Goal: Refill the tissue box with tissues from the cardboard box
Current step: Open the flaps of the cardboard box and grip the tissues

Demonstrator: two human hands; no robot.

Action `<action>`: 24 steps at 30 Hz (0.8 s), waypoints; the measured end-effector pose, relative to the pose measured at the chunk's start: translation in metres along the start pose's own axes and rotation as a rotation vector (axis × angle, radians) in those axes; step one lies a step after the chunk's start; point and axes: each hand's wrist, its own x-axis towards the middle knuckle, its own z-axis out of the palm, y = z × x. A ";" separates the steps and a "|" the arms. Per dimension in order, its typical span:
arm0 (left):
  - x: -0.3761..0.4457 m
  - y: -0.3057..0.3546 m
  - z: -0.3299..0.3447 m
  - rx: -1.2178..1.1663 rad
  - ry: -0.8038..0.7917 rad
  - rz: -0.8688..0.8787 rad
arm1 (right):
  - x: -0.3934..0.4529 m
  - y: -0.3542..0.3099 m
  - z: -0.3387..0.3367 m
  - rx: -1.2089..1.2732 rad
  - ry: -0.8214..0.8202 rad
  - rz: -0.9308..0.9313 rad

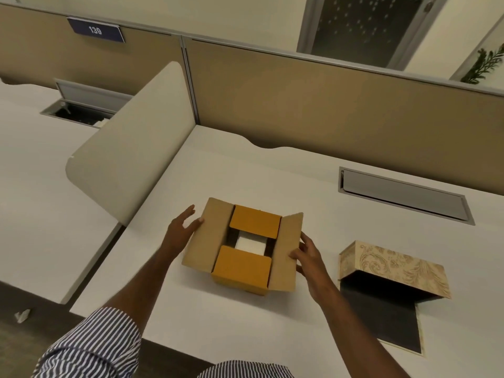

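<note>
Here, white desk [245,170], tan partitions [327,105].

A person's 2 bare forearms extend from the bottom of the head camera's view, both uncovered from the elbow to the wrist. The left hand [181,227] and right hand [306,259] carry no rings, watch or gloves that can be made out. The left sleeve [92,345] is a loose woven shirt sleeve in fine navy-and-white stripes, pushed up and bunched in soft folds near the elbow. A second patch of the same striped fabric [245,371] shows at the lower edge of the frame.
</note>
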 end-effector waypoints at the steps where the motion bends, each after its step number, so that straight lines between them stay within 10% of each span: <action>1: 0.000 -0.006 -0.002 0.050 0.014 -0.019 | 0.000 0.003 -0.004 -0.003 0.005 0.012; 17: 0.003 -0.015 -0.009 0.288 0.004 -0.013 | 0.003 0.024 -0.018 -0.152 0.130 0.148; 24: 0.014 0.030 -0.005 0.643 0.105 0.619 | -0.016 -0.014 -0.008 -0.768 0.386 -0.605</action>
